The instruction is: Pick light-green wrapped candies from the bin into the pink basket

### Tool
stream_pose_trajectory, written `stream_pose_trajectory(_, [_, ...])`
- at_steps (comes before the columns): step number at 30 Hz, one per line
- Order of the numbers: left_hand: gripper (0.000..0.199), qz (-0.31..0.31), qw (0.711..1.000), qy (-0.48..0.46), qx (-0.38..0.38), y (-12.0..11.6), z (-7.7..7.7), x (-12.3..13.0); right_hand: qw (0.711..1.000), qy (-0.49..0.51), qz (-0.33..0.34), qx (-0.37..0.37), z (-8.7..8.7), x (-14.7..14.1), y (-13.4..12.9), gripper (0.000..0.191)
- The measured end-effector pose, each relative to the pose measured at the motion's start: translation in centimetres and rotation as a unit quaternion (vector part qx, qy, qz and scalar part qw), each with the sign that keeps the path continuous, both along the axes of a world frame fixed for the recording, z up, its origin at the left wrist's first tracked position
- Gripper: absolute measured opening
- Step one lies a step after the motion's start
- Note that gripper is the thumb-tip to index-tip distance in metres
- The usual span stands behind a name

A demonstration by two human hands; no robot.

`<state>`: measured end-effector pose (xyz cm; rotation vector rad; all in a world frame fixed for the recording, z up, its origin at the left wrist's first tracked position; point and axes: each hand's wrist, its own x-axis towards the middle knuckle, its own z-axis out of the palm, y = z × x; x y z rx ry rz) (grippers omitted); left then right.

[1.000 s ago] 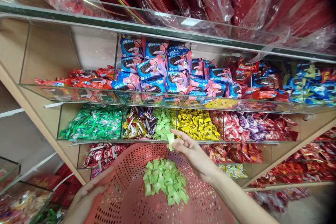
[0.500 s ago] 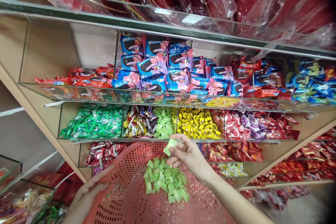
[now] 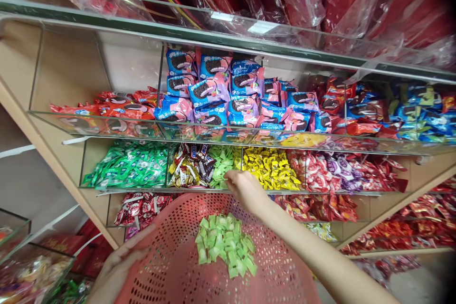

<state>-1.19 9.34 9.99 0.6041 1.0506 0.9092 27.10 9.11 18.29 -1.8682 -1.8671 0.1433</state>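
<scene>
A pink perforated plastic basket (image 3: 171, 266) is tilted toward me, with a pile of small green-wrapped candies (image 3: 226, 244) lying inside. My left hand (image 3: 119, 261) grips its left rim. Beyond the far rim, my right hand (image 3: 246, 191) is at the front of a shelf compartment, by its heap of green-wrapped candies (image 3: 221, 160). The right fingers are closed together, and the back of the hand hides whatever is between them. Dark and gold wrapped chocolates (image 3: 192, 166) share that compartment on the left.
Green packets (image 3: 130, 166) fill the compartment to the left, yellow-wrapped candies (image 3: 270, 166) the one to the right. A glass shelf (image 3: 228, 135) with blue and pink cookie packs (image 3: 210, 88) overhangs the hand. Glass dividers separate the compartments.
My right hand, which held a green candy over the basket, has moved up and forward to the shelf's green candies, and that candy is out of sight. My left hand stays on the basket.
</scene>
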Motion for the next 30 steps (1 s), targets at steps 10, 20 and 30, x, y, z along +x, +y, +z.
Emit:
stream_pose_trajectory(10, [0.091,-0.001,1.0,-0.026,0.005,-0.4,-0.3,-0.2,0.971,-0.198,-0.065,-0.12,1.0,-2.4,5.1,0.032])
stream_pose_trajectory(20, [0.078,0.035,0.999,0.009,-0.002,-0.4,0.6,0.4,0.981,0.195,0.017,0.01,0.4,-0.4,2.6,0.038])
stream_pose_trajectory(30, [0.071,0.035,0.999,0.028,0.005,-0.3,0.7,0.4,0.789,0.609,0.067,-0.048,0.7,-0.7,-0.6,0.032])
